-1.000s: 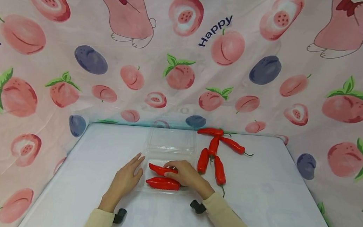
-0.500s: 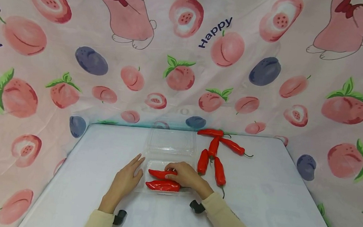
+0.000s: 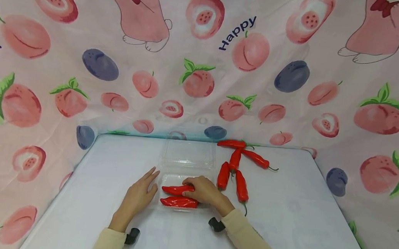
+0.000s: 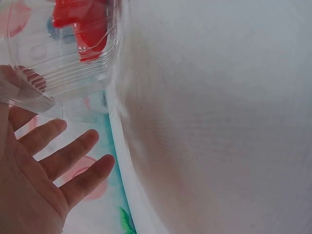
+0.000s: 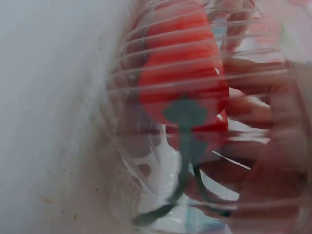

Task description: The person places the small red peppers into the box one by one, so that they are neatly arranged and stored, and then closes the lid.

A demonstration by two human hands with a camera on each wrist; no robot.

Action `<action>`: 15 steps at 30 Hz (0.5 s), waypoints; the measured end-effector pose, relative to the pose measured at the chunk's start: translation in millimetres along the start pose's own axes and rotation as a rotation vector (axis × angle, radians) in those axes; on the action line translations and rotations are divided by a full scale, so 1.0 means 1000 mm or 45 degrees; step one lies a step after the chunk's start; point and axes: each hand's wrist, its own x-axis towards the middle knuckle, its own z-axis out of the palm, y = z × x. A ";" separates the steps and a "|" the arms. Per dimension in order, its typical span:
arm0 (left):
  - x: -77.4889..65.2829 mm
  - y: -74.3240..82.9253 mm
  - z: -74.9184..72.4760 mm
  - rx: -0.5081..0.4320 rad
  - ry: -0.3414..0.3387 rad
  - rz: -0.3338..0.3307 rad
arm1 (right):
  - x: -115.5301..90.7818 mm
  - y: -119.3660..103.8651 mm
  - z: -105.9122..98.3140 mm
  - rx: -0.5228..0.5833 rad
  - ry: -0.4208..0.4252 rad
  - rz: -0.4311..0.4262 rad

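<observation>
A clear plastic clamshell box point(image 3: 188, 154) lies with its lid folded back in the middle of the table. Two red chili peppers are in its base, side by side with tips to the left. My right hand point(image 3: 206, 190) holds the farther chili pepper point(image 3: 175, 189) by its stem end, which the fingers hide. The nearer chili pepper point(image 3: 179, 202) lies along the front wall. Through the plastic, the right wrist view shows green stems point(image 5: 184, 146). My left hand point(image 3: 139, 195) is beside the box's left edge, fingers spread point(image 4: 78, 146) and partly behind the clear wall.
Several loose red chili peppers point(image 3: 242, 187) lie right of the box, running to the back edge of the white table point(image 3: 294, 208). A fruit-print cloth point(image 3: 204, 55) hangs behind and at both sides. Each wrist carries a black camera point(image 3: 216, 225).
The tip of the held chili pepper has come down and nearer, so it lies close along the front one. The right hand shifted very slightly; the left hand stays in place.
</observation>
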 end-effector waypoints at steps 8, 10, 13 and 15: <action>0.000 0.000 0.000 -0.006 -0.002 0.011 | -0.008 -0.003 -0.007 0.101 0.062 -0.026; 0.000 0.000 0.000 -0.003 0.002 0.013 | -0.011 -0.005 -0.011 0.108 0.080 -0.045; 0.001 0.000 0.000 -0.006 0.003 0.013 | -0.015 -0.009 -0.018 0.119 0.119 -0.086; 0.001 0.000 -0.001 -0.013 -0.004 0.007 | -0.019 -0.011 -0.022 0.108 0.149 -0.109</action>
